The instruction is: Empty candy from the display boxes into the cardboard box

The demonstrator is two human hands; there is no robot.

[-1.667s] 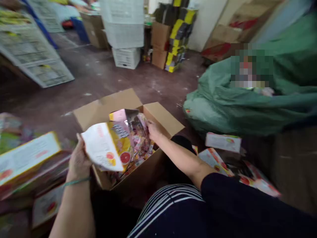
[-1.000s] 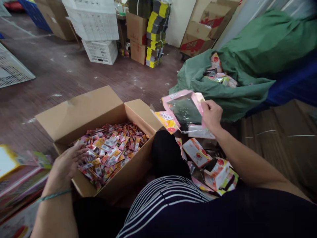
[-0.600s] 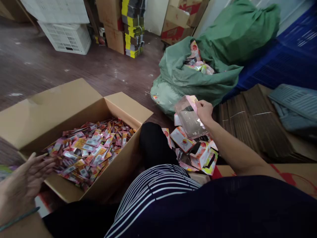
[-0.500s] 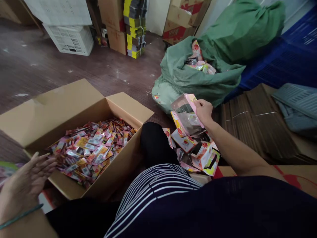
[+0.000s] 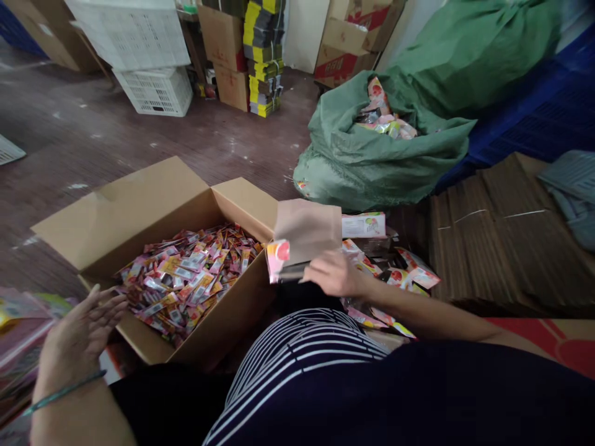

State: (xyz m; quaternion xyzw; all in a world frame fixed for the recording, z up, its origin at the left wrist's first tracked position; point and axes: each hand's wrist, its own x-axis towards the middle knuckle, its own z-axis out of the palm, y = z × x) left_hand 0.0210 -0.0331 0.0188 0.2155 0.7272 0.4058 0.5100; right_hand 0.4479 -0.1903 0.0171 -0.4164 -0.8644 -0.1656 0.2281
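Note:
Over my lap, my right hand (image 5: 332,272) is closed on the edge of a pink printed packaging bag (image 5: 309,226) with a large see-through panel. The bag is slightly blurred. My left hand (image 5: 86,325) lies palm up with fingers apart and nothing in it, by the near left corner of an open cardboard box (image 5: 125,207). Inside the box is a thick heap of small colourful sachets (image 5: 190,279). To the right of my leg lies a loose pile of similar packaging bags (image 5: 372,263), partly hidden by my right forearm.
Behind the pile, a green woven sack (image 5: 376,167) gapes with more packaging in it. Bundled flat cardboard (image 5: 493,229) is stacked at right. At left edge sits a blurred stack of colourful packages (image 5: 23,347). White plastic crates (image 5: 155,90) stand at the back.
My right hand has brought the packaging bag left from above the pile to over my lap, near the box. My left hand stays open. The view has shifted left.

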